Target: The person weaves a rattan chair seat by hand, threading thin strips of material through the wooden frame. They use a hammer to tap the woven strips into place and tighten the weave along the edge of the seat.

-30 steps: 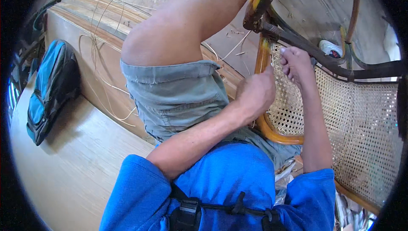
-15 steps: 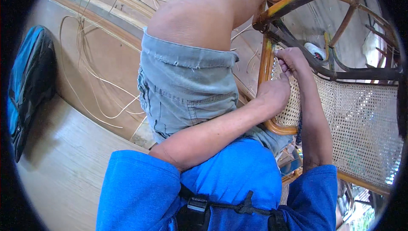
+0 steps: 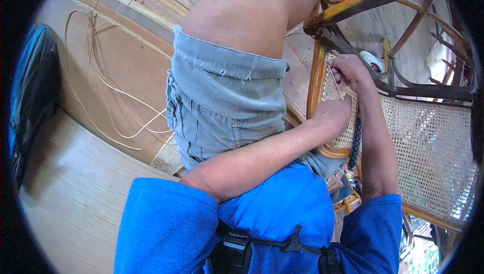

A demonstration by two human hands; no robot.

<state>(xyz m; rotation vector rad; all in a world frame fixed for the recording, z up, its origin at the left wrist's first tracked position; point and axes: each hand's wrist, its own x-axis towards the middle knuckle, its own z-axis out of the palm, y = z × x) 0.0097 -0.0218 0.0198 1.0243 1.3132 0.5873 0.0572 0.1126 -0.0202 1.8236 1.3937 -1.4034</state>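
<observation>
At the far left of the frame is a blue and black bag (image 3: 38,87), with a pale board (image 3: 91,188) below it. From upper left toward the middle, loose strands (image 3: 147,125) lie curled over a brown panel (image 3: 136,62), not woven into anything. Near the centre are the person's bare knee (image 3: 237,19) and grey shorts (image 3: 227,87), with a blue shirt (image 3: 272,203) below.

Right of centre, an orange-brown chair rail (image 3: 316,82) runs nearly upright. Beside it the left hand (image 3: 334,114) curls over the mesh (image 3: 423,138); its fingertips are partly hidden, so its grip cannot be told for sure. A thin strand (image 3: 335,80) slants up from it to the right hand (image 3: 349,70), whose bent thumb and fingers seem to pinch the upper end.

The mesh spreads to the frame's right side and looks fully woven there. The edge along the rail appears to be the unfinished part, with that strand loose between the hands; how much is left cannot be told, as the hands cover some of it.
</observation>
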